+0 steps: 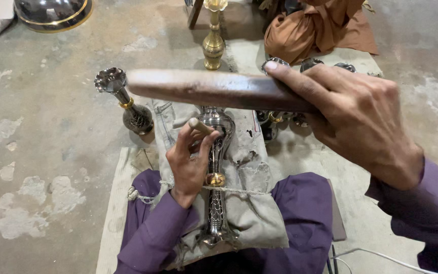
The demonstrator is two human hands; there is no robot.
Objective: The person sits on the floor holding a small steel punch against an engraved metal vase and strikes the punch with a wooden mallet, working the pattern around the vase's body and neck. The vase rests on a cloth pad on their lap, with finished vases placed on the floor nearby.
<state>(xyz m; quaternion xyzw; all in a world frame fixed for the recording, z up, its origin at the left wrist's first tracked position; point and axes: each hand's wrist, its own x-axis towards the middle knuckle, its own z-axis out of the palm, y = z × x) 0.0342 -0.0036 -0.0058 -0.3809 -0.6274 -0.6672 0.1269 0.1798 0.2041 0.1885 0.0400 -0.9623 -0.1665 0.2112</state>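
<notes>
My right hand (358, 119) grips a dark wooden bat-like mallet (209, 89), raised level above my lap. My left hand (188, 162) pinches a thin rod-like punch (199, 125) with a pale tip against the bulb of a silver engraved metal vase (216, 167). The vase lies lengthwise on a grey cloth pad (252, 203) over my purple-clad knees, with a brass ring at its neck.
Another silver vase (125, 101) stands on the concrete floor at left. A brass vase (213, 40) stands behind, several more silver pieces (310, 63) sit near an orange cloth bundle (315, 28). A large metal bowl (51, 12) is top left. A wooden board (115, 213) lies under my legs.
</notes>
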